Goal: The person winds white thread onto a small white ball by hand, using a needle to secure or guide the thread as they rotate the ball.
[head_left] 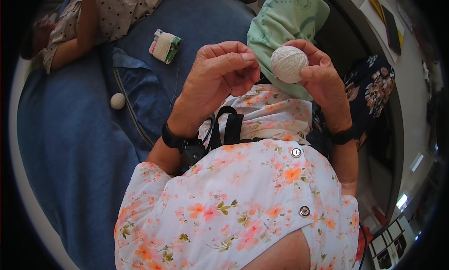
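A round ball wound from off-white yarn [289, 64] is in my right hand [322, 73], gripped between thumb and fingers. Close by on its left, my left hand [222, 69] has its thumb and forefinger pinched together and the other fingers curled. Whatever is in that pinch is too fine to make out. White thread wound round a small green and white packet [164, 46] lies on the blue cover beyond my left hand. One thin loose strand trails from near the packet toward my left wrist. A smaller off-white ball [118, 101] rests farther left on the cover.
The blue cover [70, 143] has a zip running through a fold. Pale green printed cloth [285, 22] lies behind the yarn ball. Another person in a dotted top [121, 12] is at the upper left. A dark phone [391, 29] lies on the light surface at upper right.
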The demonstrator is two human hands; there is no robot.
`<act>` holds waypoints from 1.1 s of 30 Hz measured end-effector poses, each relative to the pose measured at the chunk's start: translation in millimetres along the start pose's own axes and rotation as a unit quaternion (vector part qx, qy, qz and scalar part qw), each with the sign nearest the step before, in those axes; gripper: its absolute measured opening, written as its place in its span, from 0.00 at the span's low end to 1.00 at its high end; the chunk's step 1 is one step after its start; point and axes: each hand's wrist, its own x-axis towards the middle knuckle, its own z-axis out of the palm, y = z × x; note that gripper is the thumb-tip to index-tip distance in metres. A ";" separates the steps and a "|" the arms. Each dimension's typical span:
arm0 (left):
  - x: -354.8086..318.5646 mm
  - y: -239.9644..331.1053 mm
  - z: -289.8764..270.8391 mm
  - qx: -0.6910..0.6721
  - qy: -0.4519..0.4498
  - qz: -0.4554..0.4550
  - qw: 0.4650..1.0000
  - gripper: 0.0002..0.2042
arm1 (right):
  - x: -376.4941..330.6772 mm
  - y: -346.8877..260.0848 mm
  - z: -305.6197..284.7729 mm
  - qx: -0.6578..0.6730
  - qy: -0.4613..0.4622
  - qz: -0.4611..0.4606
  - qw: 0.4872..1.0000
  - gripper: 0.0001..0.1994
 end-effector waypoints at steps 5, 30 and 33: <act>-2.3 8.0 -5.8 0.004 0.009 0.014 1.000 0.06 | 3.4 2.1 -1.6 -0.004 0.030 -0.012 0.999 0.26; -7.0 32.5 -16.9 0.068 0.077 0.078 0.992 0.05 | 5.0 -1.8 5.7 -0.007 0.035 -0.060 0.998 0.24; -6.5 34.9 -16.6 0.065 0.070 0.082 0.992 0.05 | 4.4 -4.0 8.9 -0.026 0.045 -0.072 0.996 0.25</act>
